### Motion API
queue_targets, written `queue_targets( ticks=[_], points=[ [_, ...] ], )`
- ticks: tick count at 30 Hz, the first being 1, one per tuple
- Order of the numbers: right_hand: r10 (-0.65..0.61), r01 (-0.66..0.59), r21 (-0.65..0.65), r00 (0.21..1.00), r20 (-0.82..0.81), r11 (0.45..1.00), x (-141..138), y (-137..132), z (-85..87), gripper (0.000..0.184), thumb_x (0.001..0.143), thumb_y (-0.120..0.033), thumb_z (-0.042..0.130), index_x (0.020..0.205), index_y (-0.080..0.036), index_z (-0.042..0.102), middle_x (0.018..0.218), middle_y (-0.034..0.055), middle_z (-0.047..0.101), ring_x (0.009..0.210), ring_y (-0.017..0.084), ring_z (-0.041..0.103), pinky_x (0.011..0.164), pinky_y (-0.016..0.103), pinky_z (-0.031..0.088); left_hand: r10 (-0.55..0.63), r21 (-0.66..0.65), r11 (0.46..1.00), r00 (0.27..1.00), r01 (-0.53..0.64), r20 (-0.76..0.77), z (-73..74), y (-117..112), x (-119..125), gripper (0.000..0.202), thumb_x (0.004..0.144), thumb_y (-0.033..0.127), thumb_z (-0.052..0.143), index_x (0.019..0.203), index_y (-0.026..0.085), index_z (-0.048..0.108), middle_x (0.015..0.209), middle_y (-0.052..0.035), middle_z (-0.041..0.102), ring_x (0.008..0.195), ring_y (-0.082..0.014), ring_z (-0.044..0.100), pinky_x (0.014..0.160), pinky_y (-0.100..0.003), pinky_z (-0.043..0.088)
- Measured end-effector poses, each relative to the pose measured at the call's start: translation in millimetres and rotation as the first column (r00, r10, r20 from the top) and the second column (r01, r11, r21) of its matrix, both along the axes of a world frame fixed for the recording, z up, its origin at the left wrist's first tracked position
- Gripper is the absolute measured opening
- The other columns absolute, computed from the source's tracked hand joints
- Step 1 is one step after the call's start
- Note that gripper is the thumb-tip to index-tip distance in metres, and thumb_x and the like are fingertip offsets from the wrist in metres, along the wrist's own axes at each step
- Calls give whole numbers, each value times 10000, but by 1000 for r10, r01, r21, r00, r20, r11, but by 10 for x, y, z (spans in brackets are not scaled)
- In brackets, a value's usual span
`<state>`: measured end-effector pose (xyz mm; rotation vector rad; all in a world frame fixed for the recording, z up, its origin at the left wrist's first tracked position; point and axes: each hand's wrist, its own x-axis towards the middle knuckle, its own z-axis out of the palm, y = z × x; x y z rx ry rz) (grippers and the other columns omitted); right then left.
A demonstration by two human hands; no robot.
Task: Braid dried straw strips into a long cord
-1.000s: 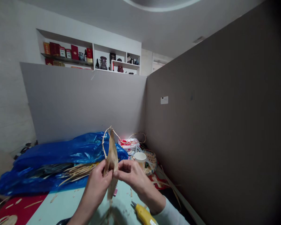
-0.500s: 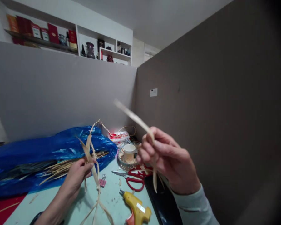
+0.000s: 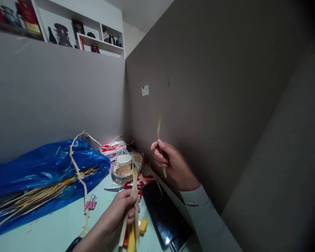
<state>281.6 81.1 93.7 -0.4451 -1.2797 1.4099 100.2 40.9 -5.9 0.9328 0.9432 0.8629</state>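
Pinched in my left hand [image 3: 127, 206] are flat, pale straw strips [image 3: 134, 182] that stand up above the fingers and hang down below them. My right hand [image 3: 170, 161], raised near the dark wall, grips another short straw strip [image 3: 159, 129] with its tip pointing up. A twisted straw cord [image 3: 77, 169] arches left of my hands, over the blue bag and down to the table. Beneath my left hand lies a yellow glue gun [image 3: 143, 226], partly covered. Red-handled scissors [image 3: 116, 189] lie just beyond, their handles partly hidden.
A blue plastic bag [image 3: 49, 154] with a straw bundle [image 3: 42, 196] lies at left. A pink binder clip [image 3: 90, 203], a paper cup [image 3: 124, 164] in a woven basket [image 3: 118, 177], a red-and-white packet [image 3: 112, 148] and a glossy black object [image 3: 164, 213] are around. Grey walls enclose the table.
The view has swung right. My left hand has moved right, over the glue gun, and now holds strips away from the twisted cord. The strip in my right hand has turned upright.
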Motion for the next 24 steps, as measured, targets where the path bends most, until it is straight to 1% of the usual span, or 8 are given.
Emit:
queue_targets(
  ticks=[2, 5, 8, 11, 15, 20, 22, 24],
  points=[
    [-8, 8, -23, 1000, -1, 1000, 27, 106, -147, 293, 835, -426, 594, 787, -137, 586, 520, -84, 329, 451, 45, 147, 413, 203, 112, 15, -1, 1000, 999, -15, -31, -34, 87, 177, 231, 631, 343, 698, 633, 181, 534, 397, 53, 477, 323, -46, 324, 356, -172, 248],
    [-9, 8, -66, 1000, -10, 998, 26, 207, -324, 304, 818, -435, 616, 804, -132, 592, 537, -81, 346, 455, 44, 152, 415, 203, 99, 12, 44, 999, 997, -8, -72, -26, 188, 416, 196, 620, 318, 686, 701, 176, 577, 538, -14, 624, 422, -102, 515, 470, -231, 434],
    [-11, 11, -79, 1000, -7, 997, -3, 239, -421, 314, 821, -445, 613, 810, -132, 598, 550, -77, 357, 460, 45, 163, 412, 202, 100, -9, 138, 990, 988, 30, -153, 32, 222, 579, 230, 630, 297, 693, 818, 165, 667, 806, -99, 733, 690, -213, 667, 656, -335, 519],
    [3, -1, -72, 1000, 19, 997, -27, 221, -452, 314, 834, -443, 595, 820, -129, 599, 565, -72, 375, 462, 44, 179, 410, 196, 114, 60, 284, 959, 963, 18, -263, 126, 197, 556, 242, 604, 240, 735, 843, 199, 737, 1003, -101, 742, 977, -284, 635, 817, -356, 488],
    [7, -1, -121, 999, 49, 993, -78, 160, -475, 290, 823, -415, 597, 907, -138, 599, 575, -69, 435, 443, 41, 183, 399, 189, 118, 283, 409, 907, 870, -106, -402, 299, 95, 68, 177, 633, 270, 730, 796, 221, 777, 914, -82, 764, 982, -307, 625, 852, -354, 458],
    [15, 4, -176, 994, 106, 984, -296, 90, -542, 272, 773, -334, 611, 981, -164, 564, 690, -22, 562, 462, 51, 285, 407, 182, 196, 645, 624, 749, 455, -220, -614, 387, -176, -1030, 166, 698, 346, 674, 771, 225, 762, 818, -55, 768, 794, -271, 665, 713, -300, 455],
    [32, -4, -165, 985, 168, 986, -432, 54, -566, 262, 768, -329, 616, 959, -155, 577, 756, 3, 577, 490, 56, 318, 417, 188, 211, 647, 608, 761, 335, -228, -685, 325, -296, -1381, 186, 724, 365, 644, 785, 226, 750, 815, -57, 764, 791, -277, 664, 690, -299, 439],
    [45, -8, -145, 965, 257, 989, -579, 8, -585, 272, 805, -379, 592, 947, -147, 597, 735, 4, 556, 496, 62, 318, 427, 196, 209, 607, 572, 795, 280, -205, -744, 225, -387, -1587, 223, 749, 390, 605, 801, 219, 738, 860, -70, 762, 819, -289, 657, 714, -315, 434]
  ],
)
